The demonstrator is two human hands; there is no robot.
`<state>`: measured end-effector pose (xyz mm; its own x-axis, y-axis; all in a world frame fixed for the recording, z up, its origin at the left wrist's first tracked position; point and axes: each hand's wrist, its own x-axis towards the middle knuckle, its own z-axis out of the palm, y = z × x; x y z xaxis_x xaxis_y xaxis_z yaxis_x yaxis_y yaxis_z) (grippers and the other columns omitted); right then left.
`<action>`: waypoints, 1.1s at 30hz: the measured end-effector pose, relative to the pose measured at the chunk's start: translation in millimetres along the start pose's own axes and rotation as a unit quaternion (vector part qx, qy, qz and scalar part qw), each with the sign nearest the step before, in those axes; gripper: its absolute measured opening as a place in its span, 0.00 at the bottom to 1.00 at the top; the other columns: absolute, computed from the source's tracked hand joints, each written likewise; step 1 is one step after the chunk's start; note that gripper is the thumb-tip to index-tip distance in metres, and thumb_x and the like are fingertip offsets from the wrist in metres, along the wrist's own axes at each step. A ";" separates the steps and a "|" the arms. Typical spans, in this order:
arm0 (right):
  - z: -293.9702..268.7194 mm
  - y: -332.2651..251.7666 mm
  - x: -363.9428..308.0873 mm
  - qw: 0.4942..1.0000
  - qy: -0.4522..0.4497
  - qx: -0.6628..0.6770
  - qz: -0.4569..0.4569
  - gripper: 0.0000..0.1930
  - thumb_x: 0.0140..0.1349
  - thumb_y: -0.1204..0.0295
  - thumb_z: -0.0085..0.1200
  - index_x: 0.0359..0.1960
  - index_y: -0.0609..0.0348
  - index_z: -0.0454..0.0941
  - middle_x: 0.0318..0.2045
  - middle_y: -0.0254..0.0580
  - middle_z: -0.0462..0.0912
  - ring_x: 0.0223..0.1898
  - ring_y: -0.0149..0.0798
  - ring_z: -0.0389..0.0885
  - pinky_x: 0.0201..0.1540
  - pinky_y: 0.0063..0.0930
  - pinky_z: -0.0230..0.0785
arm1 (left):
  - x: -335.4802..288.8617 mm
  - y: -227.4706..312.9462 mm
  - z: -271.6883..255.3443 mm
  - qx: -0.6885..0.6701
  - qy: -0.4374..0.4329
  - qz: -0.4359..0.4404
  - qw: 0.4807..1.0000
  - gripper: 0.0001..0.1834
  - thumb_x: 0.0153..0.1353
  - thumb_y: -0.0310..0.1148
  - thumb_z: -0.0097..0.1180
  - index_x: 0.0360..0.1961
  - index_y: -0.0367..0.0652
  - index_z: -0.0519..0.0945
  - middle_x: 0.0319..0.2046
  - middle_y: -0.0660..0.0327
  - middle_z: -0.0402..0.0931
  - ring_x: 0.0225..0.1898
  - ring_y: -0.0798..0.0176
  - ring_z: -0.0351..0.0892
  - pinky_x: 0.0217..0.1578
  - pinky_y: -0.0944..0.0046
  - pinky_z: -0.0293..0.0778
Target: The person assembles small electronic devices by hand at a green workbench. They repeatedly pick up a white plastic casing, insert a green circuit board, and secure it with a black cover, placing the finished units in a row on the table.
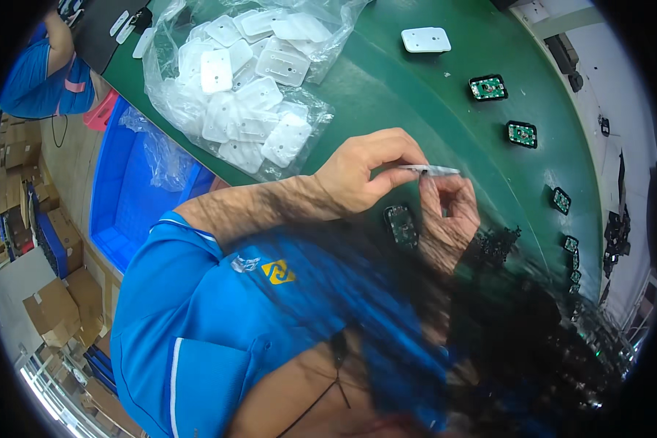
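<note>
Over the green table, my left hand [369, 164] and my right hand [451, 212] meet at a thin white plastic cover [444, 171], seen nearly edge-on. My left thumb and fingers pinch its left end. The fingers of my right hand close on it from below and the right. Just under the hands, a black case with a circuit board in it [401, 225] lies on the table, partly behind hair that hangs into the view. Left of my hands is a clear plastic bag [321, 120] full of similar white covers [283, 62] with small holes.
Another white cover [425, 40] lies at the far side. Along the right, black cases with green boards [488, 87] form a curved row by the table edge. A blue crate [113, 182] with clear plastic stands at the left. A co-worker's blue sleeve [29, 80] shows far left.
</note>
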<state>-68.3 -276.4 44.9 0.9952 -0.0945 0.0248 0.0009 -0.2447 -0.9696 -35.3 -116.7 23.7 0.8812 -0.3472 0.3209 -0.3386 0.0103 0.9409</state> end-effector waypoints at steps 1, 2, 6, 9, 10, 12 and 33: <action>-1.4 -1.6 -1.3 1.000 -0.003 -0.007 0.007 0.06 0.59 0.78 0.58 0.28 0.61 0.72 0.24 0.25 0.71 0.22 0.15 0.60 0.23 0.11 0.51 | 0.2 1.3 -1.3 0.006 -0.006 0.006 1.000 0.07 0.59 0.21 0.54 0.39 0.34 0.77 0.36 0.57 0.77 0.39 0.64 0.78 0.40 0.69 0.75; -1.8 -3.6 -2.6 1.000 -0.002 0.001 0.014 0.06 0.59 0.78 0.58 0.28 0.61 0.72 0.24 0.25 0.71 0.21 0.15 0.60 0.22 0.11 0.51 | 0.8 3.4 -2.9 0.013 -0.011 0.012 1.000 0.07 0.58 0.20 0.55 0.39 0.34 0.77 0.36 0.56 0.77 0.38 0.64 0.78 0.39 0.69 0.75; -0.4 -5.7 -8.5 0.999 0.029 -0.001 -0.018 0.06 0.59 0.78 0.58 0.28 0.61 0.72 0.24 0.25 0.72 0.22 0.15 0.62 0.22 0.12 0.51 | 1.7 -0.3 2.2 -0.001 -0.017 0.034 0.999 0.07 0.56 0.20 0.57 0.37 0.35 0.77 0.35 0.55 0.77 0.36 0.61 0.78 0.36 0.66 0.75; -4.5 10.1 -11.4 0.999 0.022 0.028 -0.034 0.06 0.59 0.79 0.58 0.28 0.62 0.72 0.25 0.27 0.73 0.23 0.16 0.64 0.23 0.12 0.54 | 2.6 2.7 6.1 0.032 -0.009 0.056 0.998 0.08 0.53 0.19 0.59 0.35 0.35 0.77 0.34 0.54 0.77 0.35 0.59 0.78 0.35 0.64 0.75; -6.9 9.7 -10.9 0.997 0.016 0.068 -0.014 0.06 0.59 0.78 0.58 0.28 0.62 0.72 0.26 0.28 0.74 0.23 0.17 0.65 0.23 0.13 0.54 | 2.0 2.0 6.9 0.024 -0.010 0.069 0.997 0.08 0.52 0.19 0.59 0.35 0.35 0.77 0.34 0.54 0.77 0.35 0.58 0.78 0.35 0.63 0.74; -9.6 7.2 -8.7 0.988 -0.003 0.150 0.024 0.06 0.59 0.78 0.58 0.28 0.62 0.72 0.26 0.29 0.74 0.23 0.18 0.65 0.23 0.13 0.55 | 0.1 0.7 7.8 0.014 -0.007 0.095 0.995 0.09 0.52 0.19 0.60 0.35 0.35 0.77 0.33 0.54 0.77 0.35 0.57 0.78 0.35 0.62 0.74; -24.2 0.1 -3.8 0.997 0.030 -0.058 -0.047 0.13 0.52 0.73 0.65 0.36 0.61 0.75 0.39 0.35 0.72 0.34 0.24 0.67 0.32 0.16 0.58 | -5.7 6.4 13.9 -0.260 -0.034 -0.178 0.948 0.04 0.63 0.24 0.52 0.36 0.34 0.71 0.38 0.58 0.69 0.35 0.67 0.79 0.34 0.70 0.76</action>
<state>-74.5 -299.4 50.6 0.9838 -0.1218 0.1315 0.0787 -0.3652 -0.9276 -47.1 -127.7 26.4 0.8801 -0.4744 -0.0179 0.2002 0.3367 0.9201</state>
